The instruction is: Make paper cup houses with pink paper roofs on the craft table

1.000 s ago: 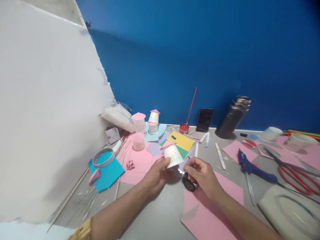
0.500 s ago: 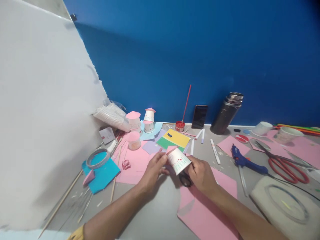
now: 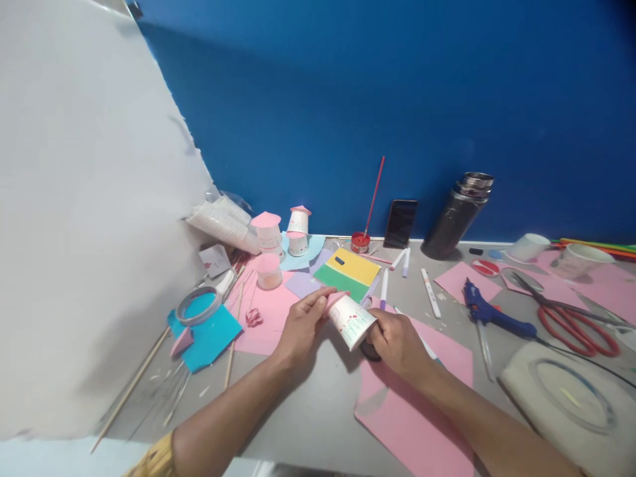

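1. The left hand (image 3: 301,326) pinched the roof end of the small white paper cup with a pink paper roof (image 3: 354,322) — fingers clenched on it.
2. The right hand (image 3: 397,341) grasped its rim end — the cup tilted sideways, just above the grey worktop (image 3: 308,411).
3. A pink paper sheet (image 3: 412,424) lay under the right wrist.

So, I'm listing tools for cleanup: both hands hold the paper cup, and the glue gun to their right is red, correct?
Not quite: the head view shows the glue gun is blue, not red. The left hand and right hand do hold the paper cup.
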Motion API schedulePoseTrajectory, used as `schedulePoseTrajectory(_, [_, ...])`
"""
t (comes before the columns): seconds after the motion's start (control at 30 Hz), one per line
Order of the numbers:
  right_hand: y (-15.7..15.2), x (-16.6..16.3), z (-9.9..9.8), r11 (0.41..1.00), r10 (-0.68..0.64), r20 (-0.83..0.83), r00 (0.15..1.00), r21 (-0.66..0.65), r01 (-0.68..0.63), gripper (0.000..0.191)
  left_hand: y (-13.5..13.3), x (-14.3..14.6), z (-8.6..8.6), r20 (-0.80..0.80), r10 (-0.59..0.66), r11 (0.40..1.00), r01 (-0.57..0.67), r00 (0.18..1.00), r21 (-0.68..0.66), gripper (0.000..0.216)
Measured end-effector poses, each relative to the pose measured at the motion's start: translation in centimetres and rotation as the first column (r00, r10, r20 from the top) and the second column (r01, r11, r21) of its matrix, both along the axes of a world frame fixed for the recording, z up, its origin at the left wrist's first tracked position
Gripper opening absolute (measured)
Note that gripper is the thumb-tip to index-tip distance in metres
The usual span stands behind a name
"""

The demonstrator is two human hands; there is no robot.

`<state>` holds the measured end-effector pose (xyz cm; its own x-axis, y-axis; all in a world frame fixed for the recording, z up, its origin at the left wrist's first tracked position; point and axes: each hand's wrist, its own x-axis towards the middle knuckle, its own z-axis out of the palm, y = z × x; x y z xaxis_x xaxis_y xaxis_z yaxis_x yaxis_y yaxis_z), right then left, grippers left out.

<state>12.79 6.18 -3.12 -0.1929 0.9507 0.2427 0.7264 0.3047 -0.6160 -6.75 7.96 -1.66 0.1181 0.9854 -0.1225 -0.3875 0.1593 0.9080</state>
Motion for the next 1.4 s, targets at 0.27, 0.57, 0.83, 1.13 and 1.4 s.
schedulePoseTrajectory(0.27, [0.2, -0.4, 0.3, 0.931, -0.175, -0.507, 0.844, -0.364, -0.025, 0.022, 0.1, 0.0, -0.3, 0.072, -0.003, 0.999, 0.006, 0.997, -0.039, 0.048])
schedulePoseTrajectory(0.57, [1.4, -0.3, 0.6, 0.796, -0.352, -0.797, 0.491, -0.531, -0.292, 0.033, -0.3, 0.1, -0.9, 0.043, -0.101, 0.993, 0.103, 0.994, -0.063, 0.043])
schedulePoseTrajectory(0.83, [0.6, -0.7, -0.1, 0.976, -0.131, -0.562, 0.817, -0.218, 0.006, 0.032, -0.7, 0.4, -0.3, 0.039, -0.354, 0.935, 0.353, 0.935, 0.015, 0.060])
schedulePoseTrajectory(1.13, [0.1, -1.1, -0.5, 0.998, 0.064, -0.272, 0.960, 0.026, -0.059, 0.025, -0.7, 0.9, -1.6, -0.024, -0.231, 0.954, 0.232, 0.973, 0.190, 0.053])
schedulePoseTrajectory(1.4, [1.9, 0.7, -1.5, 0.999, 0.039, -0.131, 0.991, -0.016, -0.041, 0.039, 3.6, -1.6, 2.3, -0.122, 0.160, 0.980, -0.143, 0.980, 0.138, 0.052])
